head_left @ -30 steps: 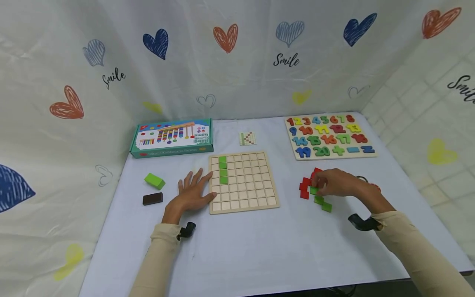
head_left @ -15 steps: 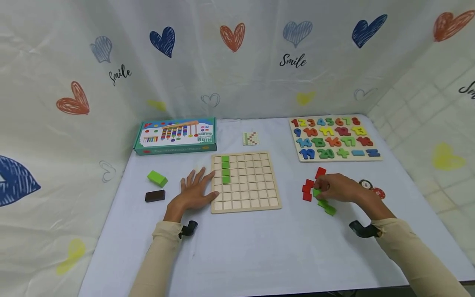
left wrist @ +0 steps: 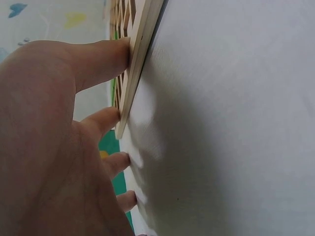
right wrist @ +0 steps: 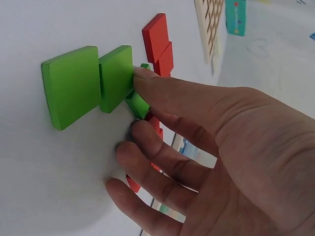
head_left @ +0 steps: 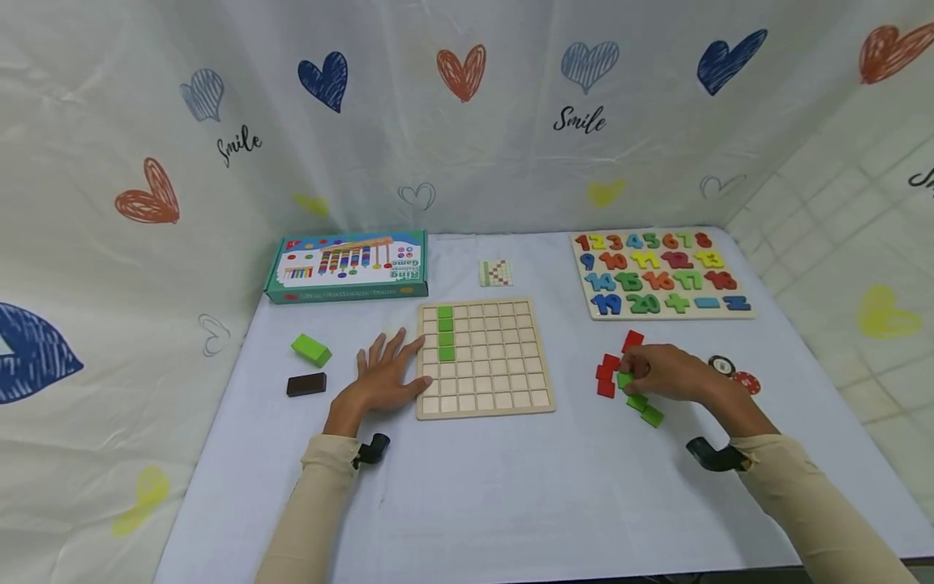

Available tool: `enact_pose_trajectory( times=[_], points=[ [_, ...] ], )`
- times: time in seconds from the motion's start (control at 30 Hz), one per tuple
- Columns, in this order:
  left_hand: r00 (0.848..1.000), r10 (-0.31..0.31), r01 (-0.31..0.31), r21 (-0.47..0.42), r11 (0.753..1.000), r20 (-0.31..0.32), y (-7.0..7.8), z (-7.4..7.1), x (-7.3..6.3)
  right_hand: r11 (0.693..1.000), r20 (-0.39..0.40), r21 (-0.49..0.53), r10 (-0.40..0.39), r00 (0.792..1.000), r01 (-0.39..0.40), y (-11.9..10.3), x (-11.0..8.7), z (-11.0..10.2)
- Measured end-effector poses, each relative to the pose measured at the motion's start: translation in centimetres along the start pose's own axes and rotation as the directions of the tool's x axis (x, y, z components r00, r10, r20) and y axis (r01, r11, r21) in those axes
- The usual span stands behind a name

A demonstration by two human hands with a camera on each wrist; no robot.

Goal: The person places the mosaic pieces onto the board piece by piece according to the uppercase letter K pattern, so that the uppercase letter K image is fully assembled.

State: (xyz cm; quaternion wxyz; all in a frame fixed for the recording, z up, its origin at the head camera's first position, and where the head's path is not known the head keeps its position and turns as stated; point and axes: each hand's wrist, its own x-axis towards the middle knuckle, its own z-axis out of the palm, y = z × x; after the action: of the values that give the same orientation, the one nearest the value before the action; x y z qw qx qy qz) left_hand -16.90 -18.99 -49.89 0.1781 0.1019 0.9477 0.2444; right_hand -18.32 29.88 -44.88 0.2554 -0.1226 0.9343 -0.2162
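Note:
A pale wooden grid board (head_left: 496,365) lies mid-table, with several green tiles (head_left: 446,326) in its second column from the left. My left hand (head_left: 379,381) is spread at its left side; thumb and index finger touch the board's edge in the left wrist view. To the right, my right hand (head_left: 666,371) pinches a green tile (right wrist: 139,105) between thumb and index finger, partly hidden by the thumb. Two other green tiles (right wrist: 73,86) lie beside it on the cloth. Several red tiles (head_left: 606,375) lie just left of and beyond the fingers.
A green game box (head_left: 346,268) stands at the back left, a small pattern card (head_left: 496,273) behind the board, and a number puzzle (head_left: 660,276) at the back right. A green block (head_left: 311,349) and dark block (head_left: 306,384) lie left; two round chips (head_left: 746,383) lie right.
The right hand has settled lower over the green tiles, its fingertips now on one of them. The head view has shifted slightly. The left hand stays at the board's edge.

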Motion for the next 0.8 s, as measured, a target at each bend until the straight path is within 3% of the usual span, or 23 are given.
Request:
enact_pose_trajectory(
  times=[0.37,0.8],
  points=[
    [1.000,-0.001,0.001,-0.010,1.000,-0.008,-0.2,0.5,0.3,0.999,-0.008,-0.010,-0.037,0.999,0.037,0.4,0.1,-0.1],
    [1.000,-0.001,0.001,-0.005,1.000,-0.019,-0.5,0.6,0.3,0.991,-0.092,-0.025,-0.136,0.986,0.134,-0.7,-0.5,-1.6]
  ],
)
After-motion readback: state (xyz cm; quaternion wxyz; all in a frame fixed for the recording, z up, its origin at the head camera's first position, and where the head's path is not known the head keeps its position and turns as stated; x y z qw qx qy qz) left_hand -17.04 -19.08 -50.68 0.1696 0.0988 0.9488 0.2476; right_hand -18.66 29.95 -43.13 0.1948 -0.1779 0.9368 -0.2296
